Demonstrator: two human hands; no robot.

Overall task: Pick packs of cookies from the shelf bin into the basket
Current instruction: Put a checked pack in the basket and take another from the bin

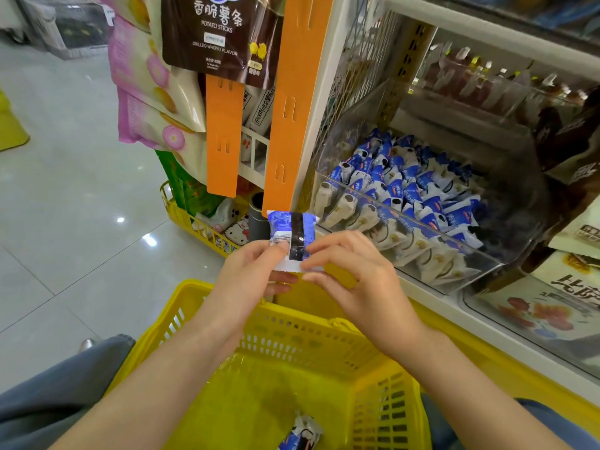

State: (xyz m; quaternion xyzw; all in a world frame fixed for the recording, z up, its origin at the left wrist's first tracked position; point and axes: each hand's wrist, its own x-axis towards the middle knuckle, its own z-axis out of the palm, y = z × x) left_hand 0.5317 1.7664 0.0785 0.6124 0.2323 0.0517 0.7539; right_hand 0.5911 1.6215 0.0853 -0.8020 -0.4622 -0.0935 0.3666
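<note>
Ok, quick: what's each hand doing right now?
Left hand: pinches the blue cookie pack at its left side.
Right hand: pinches the same pack at its lower right edge.

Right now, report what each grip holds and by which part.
Both pinch one small blue-and-white plastic cookie pack by its lower crimped edge: the left grip at its left corner, the right grip at its right.

I have the yellow basket (pixel 292 339) open-topped below, one blue-and-white pack (pixel 300 431) on its floor; the clear bin (pixel 493 264) gapes open, an orange strip (pixel 292 125) hanging just left.
</note>
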